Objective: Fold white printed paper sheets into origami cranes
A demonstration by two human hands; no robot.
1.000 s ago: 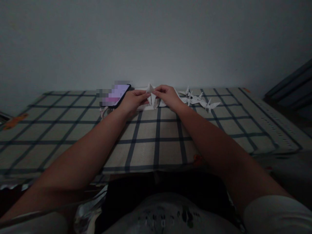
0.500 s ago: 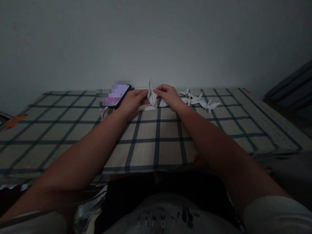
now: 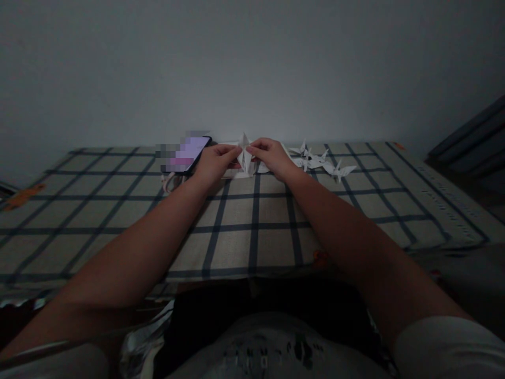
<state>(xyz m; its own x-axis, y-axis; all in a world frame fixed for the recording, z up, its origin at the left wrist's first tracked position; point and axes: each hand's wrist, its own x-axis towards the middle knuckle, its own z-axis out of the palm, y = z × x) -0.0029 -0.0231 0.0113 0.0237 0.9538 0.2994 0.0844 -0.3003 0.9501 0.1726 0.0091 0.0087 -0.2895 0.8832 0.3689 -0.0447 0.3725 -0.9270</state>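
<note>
Both my arms reach out over a checked cloth (image 3: 236, 221) toward the far edge by the wall. My left hand (image 3: 215, 163) and my right hand (image 3: 272, 157) pinch a small folded white paper piece (image 3: 245, 155) between their fingertips, one on each side. The piece stands with a point upward, just above a flat white sheet (image 3: 236, 172) lying on the cloth. Both hands are closed on the paper.
A lit phone (image 3: 187, 155) lies left of my left hand. Several finished white paper cranes (image 3: 321, 162) stand in a row right of my right hand. A pale wall rises behind. A dark object (image 3: 469, 145) sits at the far right.
The folded piece's upper point rose tall half a second ago and has now come back down, lower and wider. My hands stayed in place, with only the fingertips working.
</note>
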